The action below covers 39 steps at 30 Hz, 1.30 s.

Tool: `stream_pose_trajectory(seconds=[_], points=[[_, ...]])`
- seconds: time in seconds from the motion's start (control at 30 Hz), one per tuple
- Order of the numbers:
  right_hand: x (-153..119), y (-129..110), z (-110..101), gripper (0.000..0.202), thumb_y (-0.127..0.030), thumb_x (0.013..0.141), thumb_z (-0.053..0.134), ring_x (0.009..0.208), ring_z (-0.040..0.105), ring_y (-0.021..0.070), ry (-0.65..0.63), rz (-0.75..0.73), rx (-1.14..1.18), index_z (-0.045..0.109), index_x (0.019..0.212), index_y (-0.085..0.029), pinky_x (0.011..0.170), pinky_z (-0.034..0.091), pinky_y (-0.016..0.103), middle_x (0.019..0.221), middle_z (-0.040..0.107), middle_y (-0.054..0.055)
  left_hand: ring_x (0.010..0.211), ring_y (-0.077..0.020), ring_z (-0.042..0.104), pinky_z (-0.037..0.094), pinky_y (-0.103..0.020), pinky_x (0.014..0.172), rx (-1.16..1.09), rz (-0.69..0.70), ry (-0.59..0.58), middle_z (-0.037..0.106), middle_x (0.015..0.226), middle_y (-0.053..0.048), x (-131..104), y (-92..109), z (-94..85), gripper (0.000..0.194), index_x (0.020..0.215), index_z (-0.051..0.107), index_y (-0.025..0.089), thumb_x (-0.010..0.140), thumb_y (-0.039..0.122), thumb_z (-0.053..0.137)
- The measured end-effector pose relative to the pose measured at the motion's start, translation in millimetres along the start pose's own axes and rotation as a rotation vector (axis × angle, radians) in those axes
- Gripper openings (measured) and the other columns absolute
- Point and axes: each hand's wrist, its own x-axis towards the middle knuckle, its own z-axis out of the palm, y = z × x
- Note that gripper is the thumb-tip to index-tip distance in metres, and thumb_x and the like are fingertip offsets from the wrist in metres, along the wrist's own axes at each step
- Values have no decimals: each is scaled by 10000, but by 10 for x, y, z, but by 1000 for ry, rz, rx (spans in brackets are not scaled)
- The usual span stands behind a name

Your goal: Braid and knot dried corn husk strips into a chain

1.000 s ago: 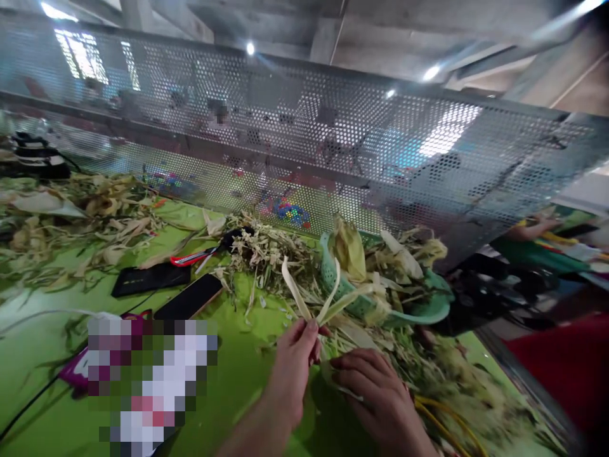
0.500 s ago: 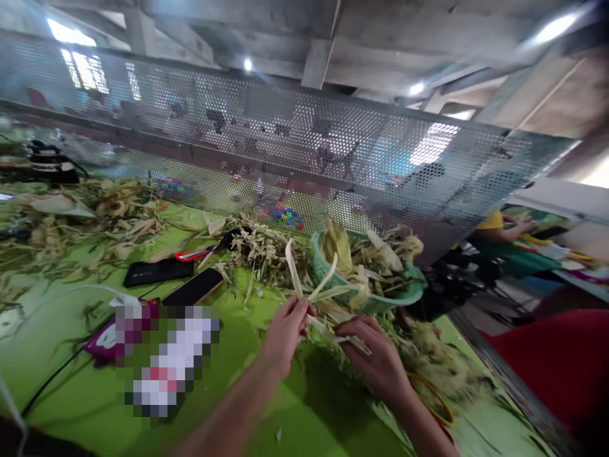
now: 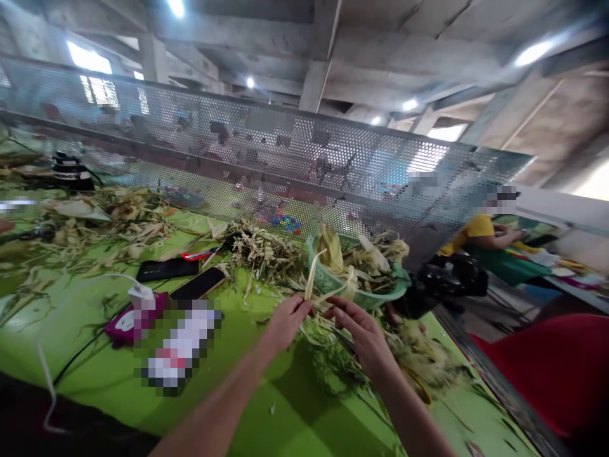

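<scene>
My left hand [image 3: 288, 322] pinches pale dried corn husk strips [image 3: 311, 278]; one stands upright above the fingers and another runs off to the right. Close beside it, my right hand [image 3: 359, 327] has its thumb and fingers drawn together at the lower part of the husk. A thin greyish thing shows under the right palm, too blurred to name. Both hands hover above the green table [image 3: 247, 406]. Just beyond them is a mint-green plastic basket [image 3: 402, 285] filled with dried husks [image 3: 364, 266].
Left of the hands lie two dark phones [image 3: 166, 269] [image 3: 198, 283], a red cutter [image 3: 200, 255], a purple power strip [image 3: 124, 327] with a white plug, and a blurred-out item. Shredded husks [image 3: 266, 251] edge a perforated metal screen [image 3: 266, 152]. A person in yellow [image 3: 476, 235] sits at right.
My right hand has moved up and closer to my left hand. The spread husk strips have come closer together. The view has shifted slightly.
</scene>
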Motion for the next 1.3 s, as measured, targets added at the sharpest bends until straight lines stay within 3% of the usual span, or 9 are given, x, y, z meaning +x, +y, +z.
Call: stream_pose_trajectory(seconds=[0.1, 0.2, 0.33, 0.53, 0.67, 0.8, 1.0, 1.1, 1.3], points=[[95, -41, 43, 352, -464, 748, 681, 497, 424, 104, 18, 32, 16, 711, 920, -158, 463, 333, 234, 681, 662, 32, 631, -141, 425, 292, -251, 600, -3, 1, -57, 549, 679, -8, 13, -48, 39, 330, 743, 639, 175, 844, 459, 504], [191, -103, 62, 316, -450, 661, 740, 416, 324, 73, 42, 74, 31, 713, 740, -145, 400, 226, 227, 547, 593, 2, 631, -152, 452, 307, -251, 605, 12, 9, -99, 602, 701, -20, 22, -88, 65, 283, 774, 668, 190, 826, 435, 536], [285, -175, 141, 240, -358, 602, 779, 431, 337, 73, 31, 44, 8, 671, 584, -145, 419, 248, 224, 474, 515, -22, 539, -137, 384, 264, -261, 566, 154, 83, -117, 537, 593, 4, -19, -54, 61, 207, 738, 669, 215, 810, 379, 565], [352, -99, 358, 294, -427, 631, 764, 513, 493, 134, -52, 137, 140, 679, 723, -161, 481, 404, 262, 592, 599, 0, 603, -149, 427, 275, -271, 572, 48, -5, -142, 543, 642, -22, -43, 32, 19, 282, 663, 616, 188, 827, 381, 493], [360, -26, 342, 396, -471, 736, 687, 681, 557, 155, -44, 72, 114, 673, 1012, -187, 619, 460, 270, 806, 658, 27, 583, -119, 397, 286, -253, 558, -209, -127, -21, 508, 646, 3, 33, -7, -7, 301, 694, 567, 171, 831, 417, 462], [322, 12, 254, 417, -407, 736, 715, 674, 530, 134, -127, 55, 68, 637, 1093, -205, 605, 417, 239, 755, 611, -5, 622, -118, 438, 330, -247, 590, -366, -176, 107, 523, 675, 6, 80, -45, -36, 265, 715, 552, 169, 796, 420, 525], [256, 18, 223, 352, -348, 769, 698, 580, 436, 96, -260, 73, 61, 613, 1065, -178, 521, 311, 213, 665, 520, -39, 635, -118, 452, 342, -240, 600, -319, -143, 242, 519, 685, 0, 100, -131, -63, 268, 721, 568, 169, 795, 426, 550], [274, 18, 173, 343, -338, 753, 714, 580, 446, 95, -295, 113, 62, 620, 1038, -173, 516, 313, 211, 666, 543, -34, 628, -116, 453, 342, -235, 586, -321, -163, 273, 518, 677, 7, 127, -165, -113, 293, 737, 574, 176, 787, 464, 567], [385, 58, -65, 282, -295, 686, 773, 637, 491, 104, -63, 67, 164, 669, 913, -164, 567, 385, 214, 726, 602, -5, 622, -104, 439, 336, -220, 560, -341, -185, 307, 516, 695, 12, 149, -123, -215, 335, 769, 571, 175, 770, 510, 592]])
